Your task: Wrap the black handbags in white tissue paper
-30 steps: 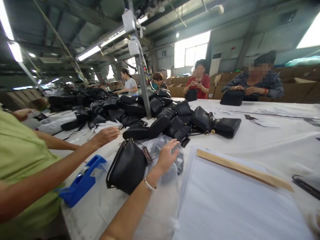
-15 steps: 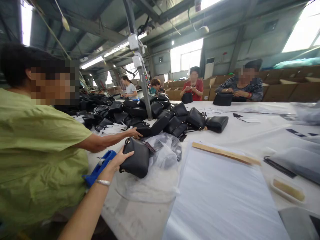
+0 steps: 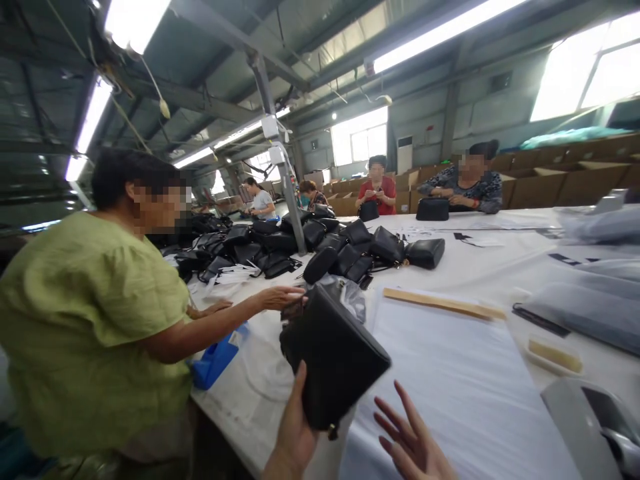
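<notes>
A black handbag (image 3: 335, 353) is raised over the table in front of me, tilted, with small metal fittings at its corner. My left hand (image 3: 297, 423) grips its lower left side, thumb across the front. To the right of the bag, my right hand (image 3: 413, 437) is held open with fingers spread, apart from the bag and above a stack of white plastic sheets (image 3: 440, 373). Behind the bag, a co-worker's hand (image 3: 283, 298) reaches to its upper left edge; whether it touches the bag I cannot tell. A clear plastic bag (image 3: 265, 367) lies partly hidden behind the handbag.
A heap of black handbags (image 3: 270, 240) surrounds a metal post (image 3: 295, 207). A blue tape dispenser (image 3: 217, 360) is at the table's left edge, beside a person in green (image 3: 95, 320). To the right are a wooden strip (image 3: 445, 303), a small tray (image 3: 555, 355) and a grey device (image 3: 585, 427).
My left hand has brought the handbag right and closer to me. My right hand has come into view. The co-worker's hand has left the heap and extends toward my bag.
</notes>
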`<state>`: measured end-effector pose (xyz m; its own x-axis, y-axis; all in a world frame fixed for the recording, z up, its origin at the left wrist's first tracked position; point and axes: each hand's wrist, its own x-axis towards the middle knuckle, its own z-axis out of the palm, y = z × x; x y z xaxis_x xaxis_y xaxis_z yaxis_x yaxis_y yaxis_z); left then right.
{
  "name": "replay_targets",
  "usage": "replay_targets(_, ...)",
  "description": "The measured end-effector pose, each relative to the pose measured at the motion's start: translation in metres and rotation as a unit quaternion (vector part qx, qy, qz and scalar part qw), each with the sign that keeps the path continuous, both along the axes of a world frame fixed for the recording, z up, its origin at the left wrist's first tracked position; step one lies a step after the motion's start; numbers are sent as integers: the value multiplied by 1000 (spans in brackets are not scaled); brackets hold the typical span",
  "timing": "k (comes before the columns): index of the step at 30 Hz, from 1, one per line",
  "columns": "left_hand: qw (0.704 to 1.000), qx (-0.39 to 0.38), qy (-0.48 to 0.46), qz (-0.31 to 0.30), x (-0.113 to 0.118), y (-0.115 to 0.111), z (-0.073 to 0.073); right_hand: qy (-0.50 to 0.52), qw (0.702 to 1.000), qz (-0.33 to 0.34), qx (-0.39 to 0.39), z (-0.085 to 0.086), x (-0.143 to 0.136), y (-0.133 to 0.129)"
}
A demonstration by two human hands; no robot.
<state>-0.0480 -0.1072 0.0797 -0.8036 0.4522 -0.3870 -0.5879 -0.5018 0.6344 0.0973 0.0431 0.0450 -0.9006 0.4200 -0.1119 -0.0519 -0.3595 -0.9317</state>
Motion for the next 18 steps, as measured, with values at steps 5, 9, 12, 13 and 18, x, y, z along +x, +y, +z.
replay_targets(5, 991, 75, 83, -76, 66, 41, -32, -37, 985, -140, -96, 24, 4, 0)
replay_targets(9, 981, 101, 60, -153, 66, 33, -41, -77, 974, -197, -85, 39, 35, 19)
replay_targets(12, 977, 118, 7, -177, 51, 29, -38, -89, 970, -200, -105, 45, 51, 34)
replay_targets(13, 977, 126, -3, -172, 46, 31, -36, -92, 969, -199, -114, 46, 54, 39)
replay_targets(18, 986, 92, 12, -140, 25, 42, -25, -160, 963, -195, -99, 31, 66, 66)
